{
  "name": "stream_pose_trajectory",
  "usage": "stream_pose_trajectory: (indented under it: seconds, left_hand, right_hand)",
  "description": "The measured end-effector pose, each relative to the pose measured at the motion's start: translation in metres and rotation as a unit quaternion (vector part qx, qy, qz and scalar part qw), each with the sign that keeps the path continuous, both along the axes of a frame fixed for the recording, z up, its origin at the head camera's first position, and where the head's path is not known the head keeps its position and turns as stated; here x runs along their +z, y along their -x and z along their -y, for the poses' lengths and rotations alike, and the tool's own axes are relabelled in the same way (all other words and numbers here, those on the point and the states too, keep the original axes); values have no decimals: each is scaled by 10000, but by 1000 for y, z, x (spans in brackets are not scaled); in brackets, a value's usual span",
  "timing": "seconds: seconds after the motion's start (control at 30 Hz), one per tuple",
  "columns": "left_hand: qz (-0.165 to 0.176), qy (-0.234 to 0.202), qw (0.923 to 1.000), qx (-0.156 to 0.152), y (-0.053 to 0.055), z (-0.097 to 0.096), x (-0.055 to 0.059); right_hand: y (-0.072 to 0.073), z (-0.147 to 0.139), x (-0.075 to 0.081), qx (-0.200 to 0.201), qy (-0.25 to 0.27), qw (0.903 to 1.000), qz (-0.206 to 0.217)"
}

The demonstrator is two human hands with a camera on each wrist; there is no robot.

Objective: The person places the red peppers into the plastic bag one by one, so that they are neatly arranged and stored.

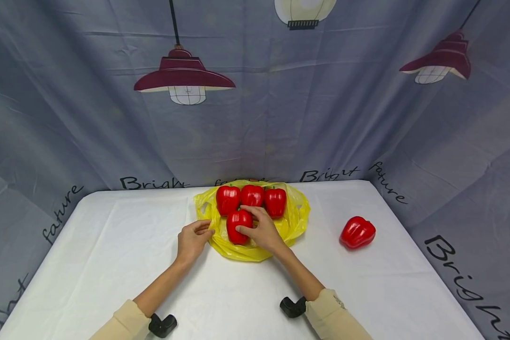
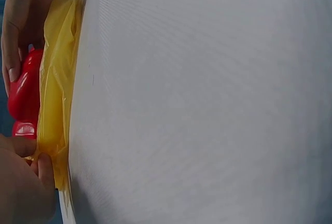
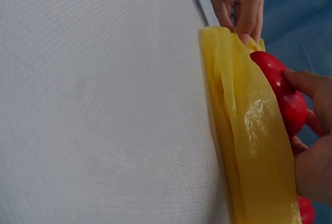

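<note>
A yellow plastic bag (image 1: 255, 254) lies spread on the table with its mouth up. Three red bell peppers (image 1: 228, 200) sit in a row along its far side. My right hand (image 1: 264, 231) grips another red bell pepper (image 1: 239, 226) over the near part of the bag, thumb on one side and fingers behind it. At the bag's left edge my left hand (image 1: 193, 240) pinches the plastic rim between thumb and fingers. In the right wrist view the held pepper (image 3: 280, 92) shows above the bag's wall (image 3: 259, 146); its underside is hidden.
One more red bell pepper (image 1: 358, 233) lies on its side at the right of the white table (image 1: 391, 283). A grey curtain (image 1: 255, 118) with printed lamps hangs behind the table's far edge. Black wrist mounts (image 1: 292, 307) jut inward from the sleeves.
</note>
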State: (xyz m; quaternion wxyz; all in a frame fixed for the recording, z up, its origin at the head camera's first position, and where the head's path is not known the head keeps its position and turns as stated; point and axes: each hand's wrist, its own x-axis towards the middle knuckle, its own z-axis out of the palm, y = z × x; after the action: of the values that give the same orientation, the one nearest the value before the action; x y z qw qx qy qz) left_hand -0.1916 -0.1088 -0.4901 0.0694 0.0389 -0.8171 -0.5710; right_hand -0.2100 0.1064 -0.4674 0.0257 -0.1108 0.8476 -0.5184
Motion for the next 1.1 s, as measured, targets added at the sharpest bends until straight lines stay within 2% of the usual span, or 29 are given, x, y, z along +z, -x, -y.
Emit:
stream_pose_trajectory:
  seconds: [0.4, 0.63, 0.8, 1.1]
  left_hand:
    - [1, 42, 10000, 1, 0, 0, 0]
    - [-18, -21, 10000, -7, 0, 1, 0]
    - [-37, 3, 10000, -17, 0, 1, -1]
    - [-10, 1, 10000, -49, -1, 2, 0]
  right_hand:
    - [-1, 0, 0, -41, -138, 9999, 35]
    - [-2, -6, 4, 52, 92, 9997, -235]
    - [-4, -20, 13, 19, 460, 9987, -207]
    - [-12, -65, 33, -205, 381, 9977, -523]
